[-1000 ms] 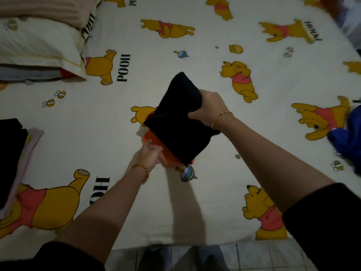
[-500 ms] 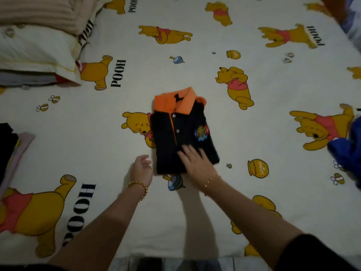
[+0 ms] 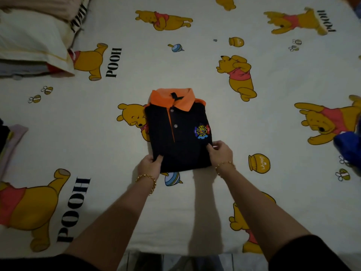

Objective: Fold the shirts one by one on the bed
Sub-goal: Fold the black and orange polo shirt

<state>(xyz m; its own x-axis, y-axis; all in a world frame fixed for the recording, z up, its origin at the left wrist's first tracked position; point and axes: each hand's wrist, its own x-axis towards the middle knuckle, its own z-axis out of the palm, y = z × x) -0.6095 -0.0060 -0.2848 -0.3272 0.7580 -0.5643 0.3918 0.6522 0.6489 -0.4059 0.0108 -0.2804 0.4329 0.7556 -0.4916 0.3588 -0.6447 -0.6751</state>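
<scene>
At the left edge of the bed (image 3: pixel 302 192) you have a pile of clothes (image 3: pixel 8 141), dark on top with a pale pink layer showing beneath. A pillow (image 3: pixel 29 36) lies in the far left corner.

Your left hand (image 3: pixel 149 165) grips the near left corner of the polo shirt (image 3: pixel 178 141), thumb on top of the cloth. A gold bracelet (image 3: pixel 146 178) sits on that wrist.

The polo shirt lies in the middle of the bed, folded into a neat rectangle with its front up. It is black, with its orange collar (image 3: pixel 172 98) toward the far edge and a coloured badge (image 3: pixel 202 131) on its right side.

Your right hand (image 3: pixel 220 153) pinches the shirt's right edge just below that badge, close to the near right corner.

A crumpled blue garment (image 3: pixel 347 149) lies at the bed's right edge, well apart from the shirt.
</scene>
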